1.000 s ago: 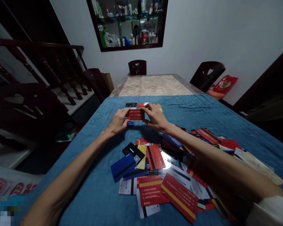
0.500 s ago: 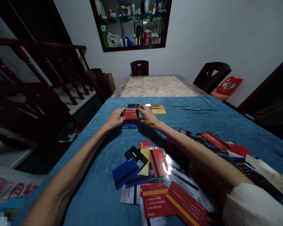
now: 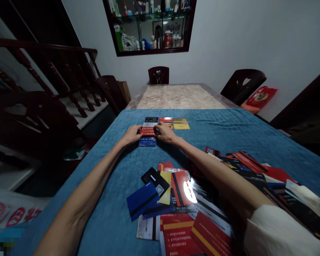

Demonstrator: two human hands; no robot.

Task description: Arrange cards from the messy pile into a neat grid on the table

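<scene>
Between my hands is a red card (image 3: 148,131), pinched at its left edge by my left hand (image 3: 132,134) and at its right edge by my right hand (image 3: 165,133). It lies low in a column of cards, with a blue card (image 3: 147,142) just on the near side and a pale card (image 3: 149,124) just beyond. At the column's far end is a black card (image 3: 151,119). To the right are another red card (image 3: 165,120), a gold card (image 3: 180,121) and a yellow card (image 3: 181,126). My right fingers partly cover a card there.
A loose heap of cards (image 3: 180,229) spreads over the near part of the blue cloth (image 3: 106,199) and continues to the right under my right forearm. Dark chairs (image 3: 241,85) stand around the table. The bare tabletop (image 3: 182,96) shows beyond the cloth.
The red card has come down from a raised, tilted position into the column, and more of the blue card shows. Both hands are slightly lower. The view has shifted a little.
</scene>
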